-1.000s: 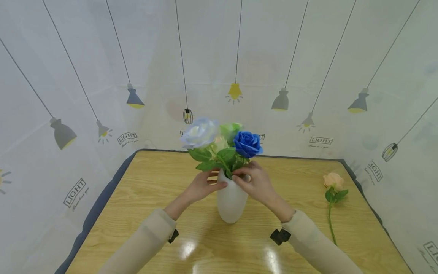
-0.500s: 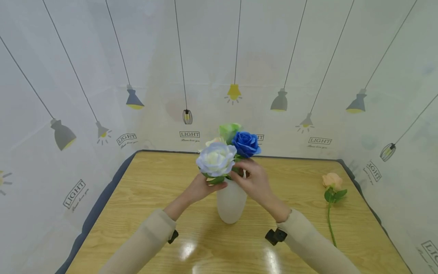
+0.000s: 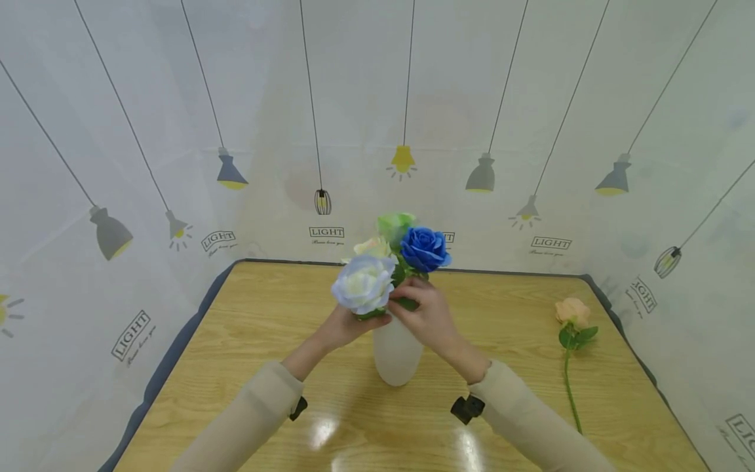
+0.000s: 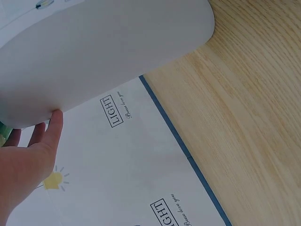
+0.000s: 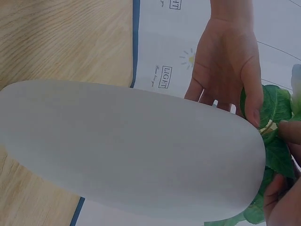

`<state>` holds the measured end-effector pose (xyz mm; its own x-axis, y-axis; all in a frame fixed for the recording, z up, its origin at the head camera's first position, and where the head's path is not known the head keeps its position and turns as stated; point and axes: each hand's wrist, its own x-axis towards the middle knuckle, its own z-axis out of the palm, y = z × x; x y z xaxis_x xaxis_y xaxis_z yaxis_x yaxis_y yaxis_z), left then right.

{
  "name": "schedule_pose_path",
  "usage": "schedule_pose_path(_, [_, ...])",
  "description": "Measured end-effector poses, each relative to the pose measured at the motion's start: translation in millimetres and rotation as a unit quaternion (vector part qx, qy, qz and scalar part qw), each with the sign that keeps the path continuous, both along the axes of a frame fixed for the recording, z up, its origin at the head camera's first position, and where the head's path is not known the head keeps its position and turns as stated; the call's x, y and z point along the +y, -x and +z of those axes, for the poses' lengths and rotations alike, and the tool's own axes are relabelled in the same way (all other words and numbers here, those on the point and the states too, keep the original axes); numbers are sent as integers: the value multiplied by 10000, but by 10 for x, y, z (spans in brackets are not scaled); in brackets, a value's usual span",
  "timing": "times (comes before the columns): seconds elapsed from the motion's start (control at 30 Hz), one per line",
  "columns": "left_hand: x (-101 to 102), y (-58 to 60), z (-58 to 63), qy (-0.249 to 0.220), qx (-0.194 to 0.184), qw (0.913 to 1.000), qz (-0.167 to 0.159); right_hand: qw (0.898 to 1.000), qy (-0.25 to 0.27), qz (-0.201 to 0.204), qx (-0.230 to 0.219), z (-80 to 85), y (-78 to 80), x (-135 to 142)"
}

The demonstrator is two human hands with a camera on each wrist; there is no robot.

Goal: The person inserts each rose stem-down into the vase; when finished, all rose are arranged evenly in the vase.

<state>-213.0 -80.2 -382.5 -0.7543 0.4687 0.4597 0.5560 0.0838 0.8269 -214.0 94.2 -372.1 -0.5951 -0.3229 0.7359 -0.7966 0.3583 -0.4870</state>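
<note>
A white vase stands upright on the wooden table, holding several artificial roses. My left hand grips it near the rim; in the right wrist view the thumb of this left hand lies by the mouth, with fingers against the far side. At the rim my right hand pinches the stem of a pale blue-white rose, which leans left over my left hand. Behind it are a cream rose, a light green flower and a blue rose. Green leaves partly hide the stems.
A peach rose with a long green stem lies on the table to the right. A white sheet printed with hanging lamps encloses the table's back and sides. Small black cameras sit on both wrists.
The pale blue-white rose has come down and forward, then slightly left. My right hand has shifted left along with its stem. My left hand and the vase have stayed almost in place.
</note>
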Motion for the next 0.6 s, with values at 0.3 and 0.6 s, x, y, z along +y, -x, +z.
schedule_pose_path(0.3, [6, -14, 16, 7, -231, 9997, 4, 9998, -158, -95, -99, -29, 7, 2])
schedule_pose_path(0.6, [-20, -33, 26, 335, -50, 9994, 47, 9994, 276, 97, -207, -24, -53, 120])
